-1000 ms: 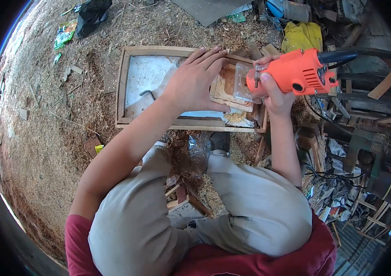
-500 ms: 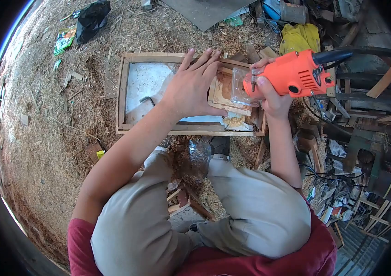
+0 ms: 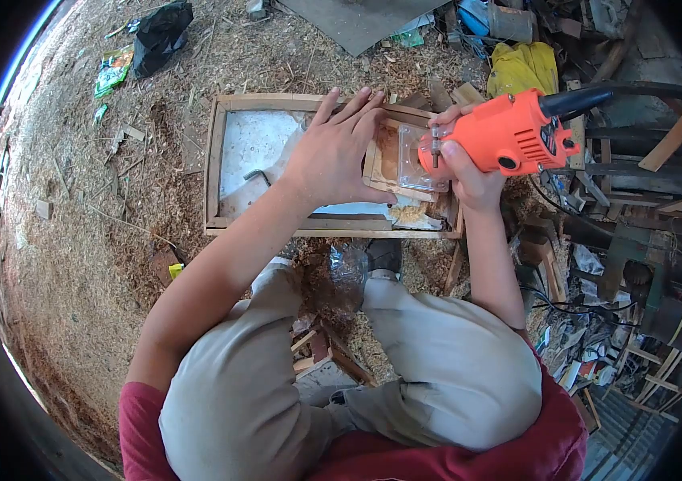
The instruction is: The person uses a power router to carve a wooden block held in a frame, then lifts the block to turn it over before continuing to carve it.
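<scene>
My right hand (image 3: 473,172) is wrapped round an orange trim router (image 3: 493,132), which lies tilted with its clear base plate (image 3: 417,156) over a small wooden frame piece (image 3: 379,172). Fingers spread, my left hand (image 3: 337,156) rests at the left edge of that wooden piece. Both sit within a shallow wood-rimmed tray (image 3: 317,232) with a whitish bottom. To the left of my left hand, an L-shaped hex key (image 3: 258,175) lies in the tray. Wood shavings (image 3: 411,213) are gathered in its near right part. The router bit's tip cannot be made out.
Sawdust covers the ground (image 3: 100,216). A black plastic bag (image 3: 162,38) lies at the far left, a yellow cloth (image 3: 523,68) behind the router. The router's black cord (image 3: 637,88) runs right, towards scrap wood and machinery (image 3: 637,264). A clear plastic bottle (image 3: 347,268) lies between my feet.
The router has shifted slightly left in my right hand, its clear base moving further over the wooden piece. My left hand has stayed almost in place.
</scene>
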Tool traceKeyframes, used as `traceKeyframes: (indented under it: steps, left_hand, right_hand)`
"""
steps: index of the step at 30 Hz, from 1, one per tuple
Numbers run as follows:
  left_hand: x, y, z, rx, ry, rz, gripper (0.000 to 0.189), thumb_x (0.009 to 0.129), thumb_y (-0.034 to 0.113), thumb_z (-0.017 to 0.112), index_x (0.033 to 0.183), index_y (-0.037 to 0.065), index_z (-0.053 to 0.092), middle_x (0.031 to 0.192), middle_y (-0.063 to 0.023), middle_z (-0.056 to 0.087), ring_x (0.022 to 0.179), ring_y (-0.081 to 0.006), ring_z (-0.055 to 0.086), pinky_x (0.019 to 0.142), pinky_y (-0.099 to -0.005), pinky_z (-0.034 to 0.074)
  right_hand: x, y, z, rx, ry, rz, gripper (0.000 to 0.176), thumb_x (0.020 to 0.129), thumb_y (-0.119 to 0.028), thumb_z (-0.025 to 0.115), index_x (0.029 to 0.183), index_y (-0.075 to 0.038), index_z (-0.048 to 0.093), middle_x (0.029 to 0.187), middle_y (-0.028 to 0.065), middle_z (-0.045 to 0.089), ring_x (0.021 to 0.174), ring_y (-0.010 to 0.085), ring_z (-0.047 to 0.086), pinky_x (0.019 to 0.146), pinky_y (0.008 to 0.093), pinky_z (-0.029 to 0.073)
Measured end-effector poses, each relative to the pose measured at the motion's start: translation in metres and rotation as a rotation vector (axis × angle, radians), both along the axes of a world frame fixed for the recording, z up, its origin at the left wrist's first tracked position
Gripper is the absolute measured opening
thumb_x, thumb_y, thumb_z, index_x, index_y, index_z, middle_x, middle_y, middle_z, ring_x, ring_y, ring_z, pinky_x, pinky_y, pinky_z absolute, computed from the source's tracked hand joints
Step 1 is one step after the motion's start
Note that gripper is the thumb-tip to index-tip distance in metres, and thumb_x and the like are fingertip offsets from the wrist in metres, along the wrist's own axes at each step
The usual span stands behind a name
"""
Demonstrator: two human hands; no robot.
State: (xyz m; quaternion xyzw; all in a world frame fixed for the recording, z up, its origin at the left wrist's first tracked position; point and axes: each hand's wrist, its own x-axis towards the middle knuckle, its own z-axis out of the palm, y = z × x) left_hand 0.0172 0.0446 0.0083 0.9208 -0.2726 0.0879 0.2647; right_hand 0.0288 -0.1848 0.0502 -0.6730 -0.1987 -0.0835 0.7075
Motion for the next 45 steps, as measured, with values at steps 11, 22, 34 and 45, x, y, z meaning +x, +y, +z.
traceKeyframes:
  steps: [11, 22, 34, 45]
  left_hand:
    - [0.0, 0.001, -0.002, -0.008, -0.006, -0.011, 0.119, 0.064, 0.075, 0.083, 0.146, -0.005, 0.048, 0.163, -0.0178, 0.044, 0.158, -0.0318, 0.032, 0.132, -0.0519, 0.015]
    - [0.001, 0.001, -0.001, 0.005, 0.004, -0.009, 0.118, 0.064, 0.074, 0.083, 0.145, -0.004, 0.048, 0.163, -0.0168, 0.045, 0.158, -0.0316, 0.031, 0.133, -0.0513, 0.015]
    - [0.001, 0.0, -0.003, -0.002, -0.001, 0.0, 0.115, 0.065, 0.072, 0.084, 0.146, -0.001, 0.048, 0.163, -0.0161, 0.045, 0.158, -0.03, 0.032, 0.133, -0.0504, 0.016]
    - [0.001, 0.001, -0.002, -0.008, 0.007, -0.004, 0.115, 0.065, 0.072, 0.084, 0.146, -0.002, 0.048, 0.162, -0.0161, 0.045, 0.157, -0.0301, 0.032, 0.132, -0.0505, 0.017]
  right_hand:
    - [0.003, -0.002, -0.002, -0.009, 0.003, 0.012, 0.03, 0.084, 0.001, 0.074, 0.111, 0.0, 0.062, 0.109, 0.0125, 0.069, 0.096, 0.0184, 0.068, 0.085, 0.0344, 0.057]
    - [0.006, -0.005, 0.001, -0.078, -0.022, -0.015, 0.032, 0.084, 0.001, 0.075, 0.112, 0.0, 0.061, 0.106, 0.012, 0.07, 0.095, 0.0181, 0.069, 0.084, 0.034, 0.057]
    - [0.002, -0.011, -0.003, -0.073, -0.017, 0.023, 0.041, 0.085, 0.001, 0.075, 0.122, 0.001, 0.057, 0.111, 0.0114, 0.068, 0.096, 0.0162, 0.067, 0.084, 0.0324, 0.057]
    - [-0.002, -0.004, -0.001, 0.009, 0.05, 0.049, 0.041, 0.086, 0.0, 0.073, 0.124, 0.001, 0.056, 0.111, 0.013, 0.067, 0.1, 0.0188, 0.068, 0.087, 0.0342, 0.058]
